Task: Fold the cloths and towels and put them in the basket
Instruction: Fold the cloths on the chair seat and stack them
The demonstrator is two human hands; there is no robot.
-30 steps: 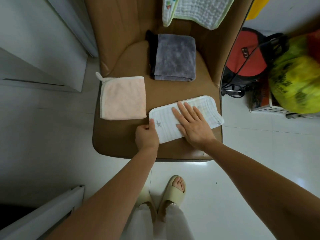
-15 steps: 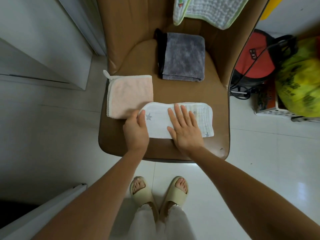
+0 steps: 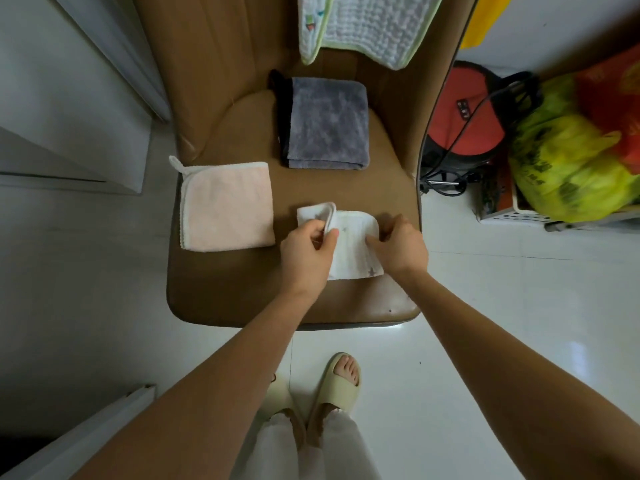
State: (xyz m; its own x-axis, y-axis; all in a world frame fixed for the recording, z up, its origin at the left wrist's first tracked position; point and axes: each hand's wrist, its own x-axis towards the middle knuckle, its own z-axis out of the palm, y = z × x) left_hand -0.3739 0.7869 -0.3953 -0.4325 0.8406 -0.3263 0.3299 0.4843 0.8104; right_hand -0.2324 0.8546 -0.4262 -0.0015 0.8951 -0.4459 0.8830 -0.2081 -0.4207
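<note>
My left hand pinches the white muslin cloth's raised flap; my right hand pinches its right edge. Loosening either pinch could let the fold spring open.

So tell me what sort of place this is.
Most likely a room in a home: a brown padded chair serves as the folding surface, it stands on a pale tiled floor, and full plastic bags crowd the corner.

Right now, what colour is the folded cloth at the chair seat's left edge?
Pale pink with a white trimmed edge and a white hanging loop; head view shows it best.
</note>
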